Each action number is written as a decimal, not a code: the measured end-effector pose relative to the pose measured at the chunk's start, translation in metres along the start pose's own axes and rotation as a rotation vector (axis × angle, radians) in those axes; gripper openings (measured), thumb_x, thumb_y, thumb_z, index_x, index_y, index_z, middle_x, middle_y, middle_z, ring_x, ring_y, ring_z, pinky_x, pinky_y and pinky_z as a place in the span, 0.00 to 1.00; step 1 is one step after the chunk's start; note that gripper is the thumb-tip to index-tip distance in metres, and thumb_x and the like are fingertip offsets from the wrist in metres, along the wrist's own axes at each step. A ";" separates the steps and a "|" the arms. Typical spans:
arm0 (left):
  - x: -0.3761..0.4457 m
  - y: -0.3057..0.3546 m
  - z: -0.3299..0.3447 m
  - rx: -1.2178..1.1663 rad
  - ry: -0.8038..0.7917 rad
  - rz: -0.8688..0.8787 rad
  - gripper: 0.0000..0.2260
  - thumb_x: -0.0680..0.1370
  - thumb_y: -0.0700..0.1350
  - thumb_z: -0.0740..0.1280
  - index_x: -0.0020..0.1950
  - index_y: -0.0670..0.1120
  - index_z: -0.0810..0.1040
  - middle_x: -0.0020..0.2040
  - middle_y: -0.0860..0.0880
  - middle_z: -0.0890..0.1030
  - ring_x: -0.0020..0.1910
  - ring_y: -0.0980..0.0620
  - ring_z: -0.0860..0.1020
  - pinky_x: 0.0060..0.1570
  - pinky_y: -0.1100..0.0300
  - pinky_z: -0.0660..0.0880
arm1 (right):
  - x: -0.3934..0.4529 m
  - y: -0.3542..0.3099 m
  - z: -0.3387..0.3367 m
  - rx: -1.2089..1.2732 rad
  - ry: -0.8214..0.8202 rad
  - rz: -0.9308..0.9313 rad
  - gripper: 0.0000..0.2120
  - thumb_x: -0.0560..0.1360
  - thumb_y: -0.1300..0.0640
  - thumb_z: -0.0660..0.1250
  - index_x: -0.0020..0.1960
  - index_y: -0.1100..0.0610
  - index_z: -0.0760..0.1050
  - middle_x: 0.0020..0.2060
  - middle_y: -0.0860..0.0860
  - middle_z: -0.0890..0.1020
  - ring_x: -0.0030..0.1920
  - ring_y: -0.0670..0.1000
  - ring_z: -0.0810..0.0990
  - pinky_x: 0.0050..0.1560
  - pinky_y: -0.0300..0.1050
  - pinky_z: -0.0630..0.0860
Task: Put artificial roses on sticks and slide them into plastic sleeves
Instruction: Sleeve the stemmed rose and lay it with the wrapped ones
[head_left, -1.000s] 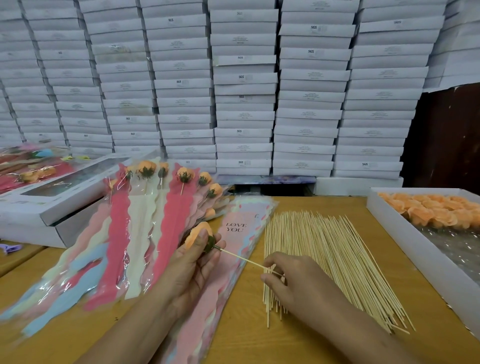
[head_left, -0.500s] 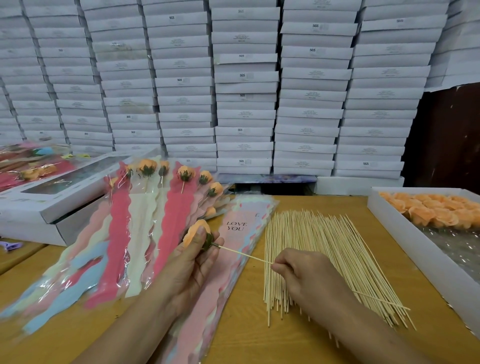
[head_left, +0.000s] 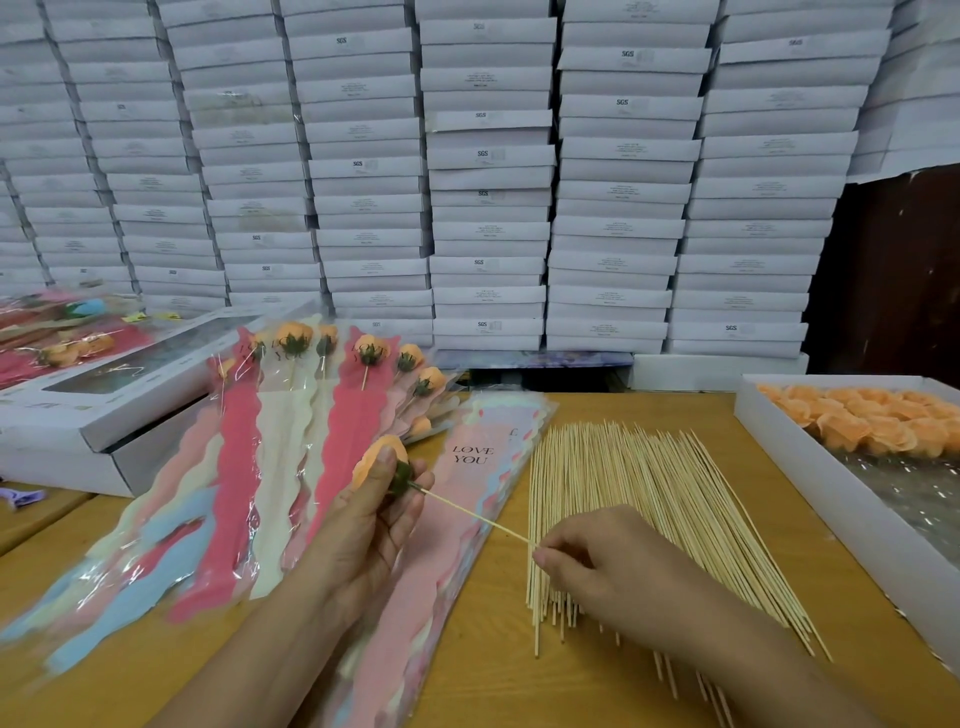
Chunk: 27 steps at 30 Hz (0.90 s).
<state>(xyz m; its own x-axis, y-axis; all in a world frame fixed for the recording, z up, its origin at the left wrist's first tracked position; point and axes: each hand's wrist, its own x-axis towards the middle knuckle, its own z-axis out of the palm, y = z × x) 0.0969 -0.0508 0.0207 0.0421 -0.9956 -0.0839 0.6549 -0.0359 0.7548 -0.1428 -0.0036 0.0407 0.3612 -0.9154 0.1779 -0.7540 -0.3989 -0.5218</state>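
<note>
The left hand (head_left: 371, 525) grips an orange rose (head_left: 375, 457) by its head and green base, fingers curled round it, held above the near part of the fanned sleeves. A thin stick (head_left: 475, 514) runs from the rose's base down and to the right, and the right hand (head_left: 618, 566) pinches its lower end between thumb and fingertips, just at the left edge of the stick pile (head_left: 649, 509).

That pile lies spread on the wooden table (head_left: 519, 686), its far ends fanned wide and its near ends poking out past the right wrist towards the near table edge. Just left of it, touching or nearly so, lies a stack of empty plastic sleeves (head_left: 467, 499), the top one pink and printed "LOVE YOU". Further left, finished roses in sleeves (head_left: 291, 447) lie fanned in red, cream, pink and blue, their heads at the far end resting against a white windowed box (head_left: 119, 410).

At the right, a white tray (head_left: 810, 499) holds loose orange rose heads (head_left: 878, 415) at its far end; its long wall runs near the right side of the pile, with a strip of bare table between them. Bare wood shows in front of the pile and between the two forearms. A wall of stacked white boxes (head_left: 488, 182) closes off the far side of the table.
</note>
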 end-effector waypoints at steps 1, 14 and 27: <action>0.000 0.001 0.000 0.005 0.004 0.004 0.17 0.70 0.49 0.72 0.55 0.42 0.81 0.43 0.46 0.86 0.38 0.55 0.86 0.32 0.65 0.81 | 0.000 0.001 -0.005 0.021 -0.056 0.009 0.16 0.80 0.46 0.64 0.40 0.55 0.81 0.32 0.47 0.82 0.31 0.46 0.78 0.35 0.45 0.76; -0.003 -0.003 0.000 0.208 -0.006 0.032 0.23 0.70 0.59 0.68 0.58 0.46 0.80 0.49 0.47 0.87 0.39 0.56 0.85 0.25 0.68 0.77 | -0.008 -0.003 -0.015 0.687 -0.685 0.134 0.05 0.78 0.60 0.70 0.51 0.60 0.83 0.38 0.52 0.85 0.32 0.44 0.82 0.35 0.35 0.80; 0.022 -0.015 -0.029 1.447 0.191 0.341 0.29 0.73 0.62 0.73 0.67 0.48 0.75 0.50 0.54 0.78 0.47 0.57 0.77 0.41 0.63 0.70 | 0.001 0.009 -0.020 1.059 -0.204 0.301 0.10 0.70 0.58 0.74 0.49 0.62 0.84 0.40 0.60 0.85 0.39 0.56 0.86 0.33 0.39 0.81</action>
<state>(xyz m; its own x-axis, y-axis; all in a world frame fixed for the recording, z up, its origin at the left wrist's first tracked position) 0.1100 -0.0692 -0.0113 0.2049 -0.9517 0.2286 -0.6946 0.0232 0.7190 -0.1605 -0.0092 0.0524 0.3998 -0.9017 -0.1645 -0.0132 0.1738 -0.9847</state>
